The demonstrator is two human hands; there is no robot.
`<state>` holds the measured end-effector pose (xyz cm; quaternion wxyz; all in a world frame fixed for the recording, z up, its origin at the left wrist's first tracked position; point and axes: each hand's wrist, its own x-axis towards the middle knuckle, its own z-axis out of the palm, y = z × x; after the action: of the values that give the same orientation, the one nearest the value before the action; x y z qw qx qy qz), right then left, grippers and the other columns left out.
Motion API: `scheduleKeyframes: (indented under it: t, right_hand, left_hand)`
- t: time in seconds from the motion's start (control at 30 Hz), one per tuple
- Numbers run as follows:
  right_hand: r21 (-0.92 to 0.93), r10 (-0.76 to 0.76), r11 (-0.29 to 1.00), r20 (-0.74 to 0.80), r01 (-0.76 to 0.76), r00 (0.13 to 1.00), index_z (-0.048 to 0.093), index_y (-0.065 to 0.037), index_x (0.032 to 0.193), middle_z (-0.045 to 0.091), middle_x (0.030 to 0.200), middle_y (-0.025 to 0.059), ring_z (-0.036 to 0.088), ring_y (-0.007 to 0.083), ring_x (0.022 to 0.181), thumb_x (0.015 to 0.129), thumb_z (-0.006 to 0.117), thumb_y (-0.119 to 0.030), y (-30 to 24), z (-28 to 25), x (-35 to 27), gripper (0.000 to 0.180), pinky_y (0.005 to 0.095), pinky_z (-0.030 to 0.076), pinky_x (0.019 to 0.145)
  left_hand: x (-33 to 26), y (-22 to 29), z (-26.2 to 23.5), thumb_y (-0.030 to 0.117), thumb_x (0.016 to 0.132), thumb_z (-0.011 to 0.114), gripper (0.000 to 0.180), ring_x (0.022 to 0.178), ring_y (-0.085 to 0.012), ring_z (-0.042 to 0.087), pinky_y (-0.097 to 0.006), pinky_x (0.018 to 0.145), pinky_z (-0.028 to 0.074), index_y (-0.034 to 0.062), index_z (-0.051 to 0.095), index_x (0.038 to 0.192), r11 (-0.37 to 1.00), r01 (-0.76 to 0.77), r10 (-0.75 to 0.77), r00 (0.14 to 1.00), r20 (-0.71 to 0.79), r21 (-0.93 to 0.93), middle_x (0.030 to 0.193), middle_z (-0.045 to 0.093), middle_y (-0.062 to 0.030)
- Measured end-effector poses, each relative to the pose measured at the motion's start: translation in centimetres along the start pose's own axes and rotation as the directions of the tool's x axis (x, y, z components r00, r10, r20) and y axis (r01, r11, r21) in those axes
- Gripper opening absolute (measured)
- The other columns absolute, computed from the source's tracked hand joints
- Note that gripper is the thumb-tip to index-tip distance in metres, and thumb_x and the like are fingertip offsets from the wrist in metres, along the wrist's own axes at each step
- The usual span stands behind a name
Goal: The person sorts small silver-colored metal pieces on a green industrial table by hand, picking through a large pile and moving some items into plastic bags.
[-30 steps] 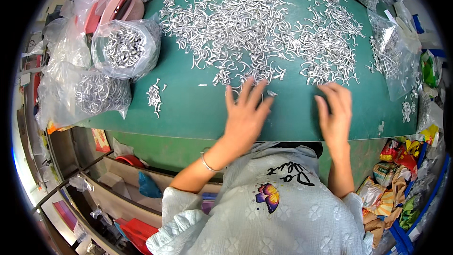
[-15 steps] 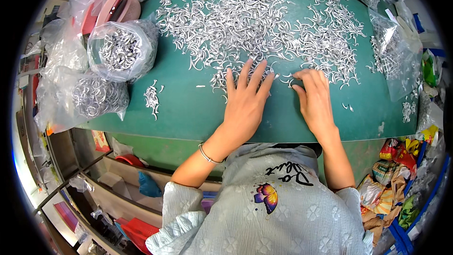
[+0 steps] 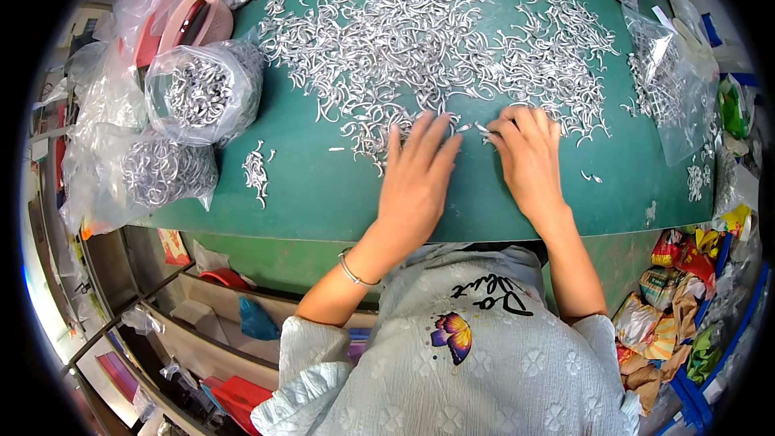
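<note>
A wide heap of small curved silver metal pieces [image 3: 404, 40] is spread over the green tabletop [image 3: 323, 202]. My left hand [image 3: 416, 182] lies palm down at the heap's near edge, fingers stretched out and slightly apart, fingertips on or just by the pieces. To its right, my right hand [image 3: 529, 165] is curled, thumb and forefinger drawn close together. At those fingertips shows one curved metal piece [image 3: 482, 127], seemingly pinched. Between the two hands, another small piece lies near the left fingertips.
Clear plastic bags of pieces, one an open bag [image 3: 198, 93], crowd the left, beside a pink basket [image 3: 211, 20]. Another plastic bag [image 3: 674, 105] lies at the right edge. A small cluster of pieces [image 3: 256, 173] sits apart at left. Drawers [image 3: 210, 315] stand below the table.
My right hand has shifted slightly left and its fingers have drawn closer together. My left hand has moved a little down and left, its fingers less widely spread.
</note>
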<state>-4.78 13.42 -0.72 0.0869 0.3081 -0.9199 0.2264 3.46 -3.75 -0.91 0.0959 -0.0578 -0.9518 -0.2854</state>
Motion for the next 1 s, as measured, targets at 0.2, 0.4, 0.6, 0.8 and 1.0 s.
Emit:
scheduleKeyframes:
  t: [0.2, 0.4, 0.6, 0.8, 1.0]
  right_hand:
    - [0.011, 0.077, 0.997, -0.020, -0.077, 0.997, 0.061, -0.006, 0.092, 0.059, 0.099, 0.0071, 0.052, 0.0267, 0.096, 0.083, 0.063, -0.004, 1.3, -1.6, -2.1, 0.009, 0.0387, 0.036, 0.081]
    - [-0.214, 0.325, 0.905, -0.207, -0.367, 0.923, 0.058, -0.006, 0.094, 0.057, 0.102, 0.0090, 0.052, 0.0289, 0.098, 0.086, 0.062, -0.002, 5.2, -5.1, -7.5, 0.009, 0.0397, 0.035, 0.083]
    - [-0.018, 0.248, 0.965, -0.252, -0.261, 0.935, 0.059, -0.003, 0.116, 0.057, 0.118, 0.0132, 0.051, 0.0327, 0.110, 0.083, 0.066, -0.004, 5.5, -4.6, -5.8, 0.033, 0.0438, 0.037, 0.094]
    - [-0.006, 0.127, 0.992, 0.026, -0.127, 0.992, 0.058, -0.006, 0.121, 0.047, 0.132, 0.0148, 0.041, 0.0388, 0.126, 0.081, 0.071, -0.007, 4.2, -2.7, -2.9, 0.043, 0.0488, 0.037, 0.099]
    - [0.433, 0.001, 0.902, 0.008, -0.004, 1.000, 0.063, 0.001, 0.101, 0.058, 0.108, 0.0128, 0.057, 0.0321, 0.095, 0.080, 0.064, 0.008, 4.7, -2.7, -4.7, 0.022, 0.0359, 0.049, 0.075]
  left_hand:
    - [-0.8, -0.6, 0.0, -0.003, 0.085, 0.059, 0.024, 0.128, -0.0361, 0.046, -0.058, 0.110, 0.028, -0.0012, 0.064, 0.108, 1.000, 0.003, -0.002, 0.999, -0.035, 0.016, 0.133, 0.054, -0.0149]
    - [0.1, 1.1, 0.8, -0.002, 0.082, 0.061, 0.028, 0.127, -0.0378, 0.047, -0.055, 0.107, 0.034, -0.0026, 0.062, 0.110, 0.995, -0.052, 0.047, 0.997, -0.061, -0.081, 0.134, 0.052, -0.0183]
    - [3.5, 4.0, 3.1, 0.000, 0.087, 0.056, 0.047, 0.137, -0.0404, 0.034, -0.061, 0.108, 0.029, 0.0062, 0.051, 0.133, 0.974, -0.210, 0.195, 0.968, 0.161, 0.086, 0.148, 0.038, -0.0149]
    - [6.4, 3.5, 5.9, 0.001, 0.085, 0.058, 0.041, 0.127, -0.0391, 0.042, -0.054, 0.101, 0.037, 0.0050, 0.052, 0.125, 0.956, -0.291, 0.286, 0.950, 0.123, 0.028, 0.135, 0.047, -0.0155]
    - [3.5, 2.7, 3.4, -0.009, 0.079, 0.062, 0.025, 0.103, -0.0336, 0.055, -0.040, 0.087, 0.047, 0.0018, 0.060, 0.102, 0.946, -0.216, 0.237, 0.970, 0.061, -0.241, 0.108, 0.059, -0.0129]
